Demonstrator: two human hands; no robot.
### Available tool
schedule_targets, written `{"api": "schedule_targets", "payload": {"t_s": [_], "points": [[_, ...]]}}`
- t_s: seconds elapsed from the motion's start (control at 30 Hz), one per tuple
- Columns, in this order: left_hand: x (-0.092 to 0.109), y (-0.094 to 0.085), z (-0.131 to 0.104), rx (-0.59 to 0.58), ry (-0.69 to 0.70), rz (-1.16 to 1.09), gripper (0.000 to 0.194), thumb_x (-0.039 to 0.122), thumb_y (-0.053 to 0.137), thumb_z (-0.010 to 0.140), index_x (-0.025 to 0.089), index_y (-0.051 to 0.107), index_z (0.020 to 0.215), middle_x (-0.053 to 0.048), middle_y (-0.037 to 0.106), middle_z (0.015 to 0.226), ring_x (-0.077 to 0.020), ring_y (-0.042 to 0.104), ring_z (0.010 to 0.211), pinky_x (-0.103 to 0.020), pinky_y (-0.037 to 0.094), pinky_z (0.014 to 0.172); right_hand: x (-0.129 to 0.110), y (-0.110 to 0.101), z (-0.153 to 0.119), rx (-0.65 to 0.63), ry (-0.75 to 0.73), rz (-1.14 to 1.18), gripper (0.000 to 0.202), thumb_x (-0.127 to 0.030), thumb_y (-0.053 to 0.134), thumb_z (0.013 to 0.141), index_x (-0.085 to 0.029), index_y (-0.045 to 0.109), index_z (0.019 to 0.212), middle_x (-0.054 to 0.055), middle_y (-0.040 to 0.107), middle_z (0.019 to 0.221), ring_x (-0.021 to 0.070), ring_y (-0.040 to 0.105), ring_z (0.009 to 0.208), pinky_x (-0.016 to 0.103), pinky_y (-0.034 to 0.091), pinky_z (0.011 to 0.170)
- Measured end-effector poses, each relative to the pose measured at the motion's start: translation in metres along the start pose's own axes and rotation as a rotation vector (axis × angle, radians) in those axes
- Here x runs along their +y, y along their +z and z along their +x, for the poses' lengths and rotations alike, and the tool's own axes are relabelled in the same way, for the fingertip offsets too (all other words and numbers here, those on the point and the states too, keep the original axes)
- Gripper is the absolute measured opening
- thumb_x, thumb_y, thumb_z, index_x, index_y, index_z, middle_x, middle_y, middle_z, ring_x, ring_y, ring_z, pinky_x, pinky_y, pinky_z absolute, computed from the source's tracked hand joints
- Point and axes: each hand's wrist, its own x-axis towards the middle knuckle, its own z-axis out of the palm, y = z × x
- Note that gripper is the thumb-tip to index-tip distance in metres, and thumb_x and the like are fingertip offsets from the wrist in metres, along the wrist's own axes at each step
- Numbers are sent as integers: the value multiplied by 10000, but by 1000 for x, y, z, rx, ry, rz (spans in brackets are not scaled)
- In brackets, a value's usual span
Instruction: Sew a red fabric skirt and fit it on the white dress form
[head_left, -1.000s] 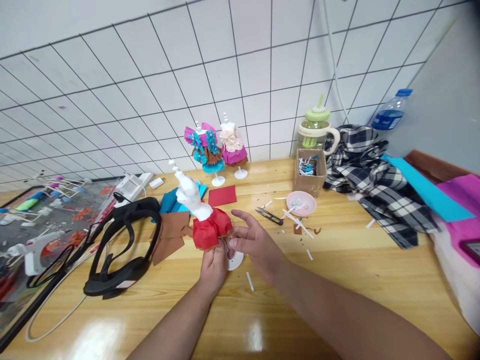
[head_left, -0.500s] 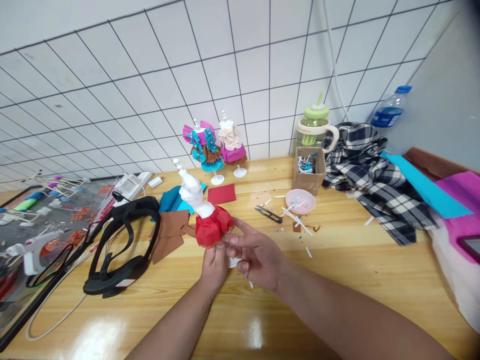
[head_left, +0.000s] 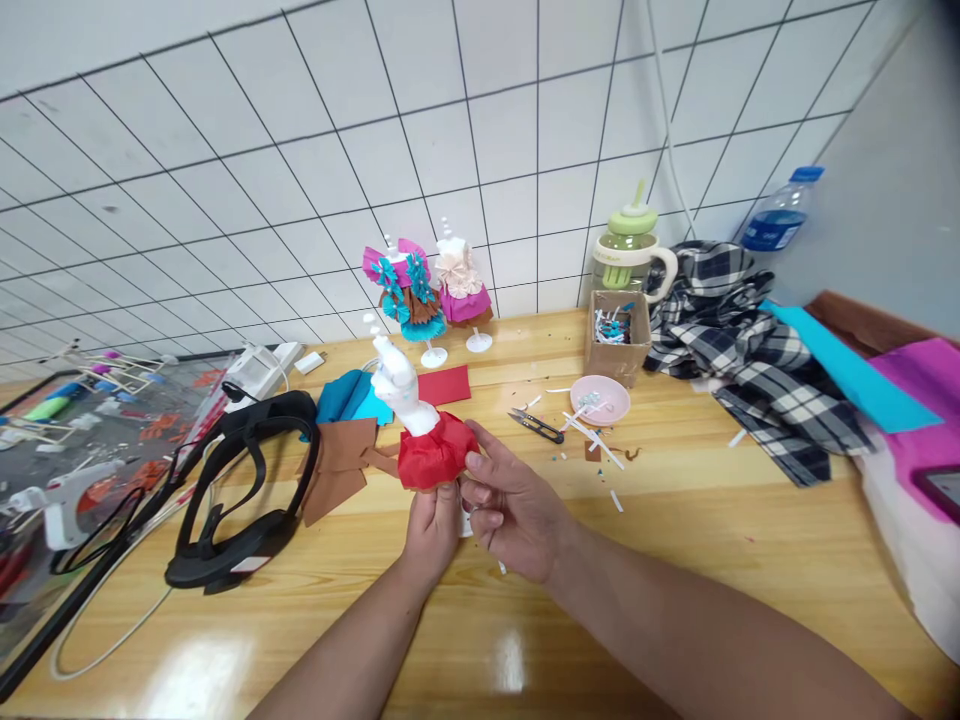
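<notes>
A small white mannequin (head_left: 405, 395) with a red paper skirt (head_left: 436, 450) leans to the left above the table. My left hand (head_left: 433, 530) is closed round its stand just under the skirt; the stand itself is mostly hidden. The fingers of my right hand (head_left: 514, 500) are bent, with thumb and forefinger pinching the skirt's right edge. Part of the white round base shows between my hands. Behind the mannequin lies a folded red paper (head_left: 444, 385).
Two dressed mannequins (head_left: 415, 290) stand by the wall. Black thread snips (head_left: 536, 425), a pink dish (head_left: 600, 400) and a cardboard box (head_left: 617, 355) are right of centre. Brown paper (head_left: 337, 465), a black headset frame (head_left: 247, 570) and a glue gun (head_left: 71, 505) lie left.
The mannequin has shifted slightly right and turned a little more upright. My right thumb and forefinger have closed on the skirt's edge.
</notes>
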Motion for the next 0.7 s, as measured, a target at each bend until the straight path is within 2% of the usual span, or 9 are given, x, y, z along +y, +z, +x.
{"api": "schedule_targets", "payload": {"t_s": [0.1,0.2,0.33,0.37,0.43,0.53,0.6,0.7], "points": [[3,0,1,-18,-6,-1,441,594,547,841,158,601,798,-14,617,681,-124,542,587,-231,454,558,-1,0,0,-8,-1,-8,627,-98,794,646,-290,513,1173,-101,524,668,8,400,460,83,234,364],[1,-1,0,-26,-19,-5,453,597,547,839,157,580,736,-9,581,645,-127,534,592,-231,449,562,-1,1,0,8,-17,-40,612,-119,791,633,-285,518,1155,-96,530,684,10,396,459,94,245,373],[-2,-1,1,-81,-50,-50,481,591,465,886,170,536,665,-8,533,620,-117,478,538,-234,416,520,3,-3,3,110,-99,-274,527,-292,726,696,-276,481,1163,-69,530,717,48,409,461,149,239,369],[-1,-1,2,-95,-34,-48,490,591,439,897,172,532,658,-10,523,620,-120,472,539,-238,411,519,4,-5,4,159,-186,-391,485,-328,701,716,-275,476,1143,-71,513,723,50,391,454,163,237,373],[1,0,3,-81,10,-24,498,589,423,904,175,528,648,-11,506,620,-126,470,554,-244,405,526,4,-9,7,249,-465,-700,396,-341,675,735,-265,491,1077,-69,482,754,52,374,472,187,277,412],[5,0,4,1,20,9,493,599,459,885,171,543,654,-7,513,626,-125,468,569,-243,401,534,-1,-15,8,248,-910,-1266,232,-294,673,729,-234,590,938,-28,510,822,92,470,626,236,386,576],[5,0,3,15,-14,19,491,603,466,880,165,558,678,-11,532,646,-125,476,586,-241,406,544,-5,-16,6,213,-1053,-1564,149,-296,665,743,-220,648,871,-4,546,810,126,514,712,262,396,656],[4,0,0,-2,-48,22,480,590,464,887,157,584,720,-22,554,672,-130,497,608,-247,421,566,-11,-15,4,234,-1089,-1781,160,-341,642,783,-214,682,870,3,569,745,137,530,689,270,377,653]]}}
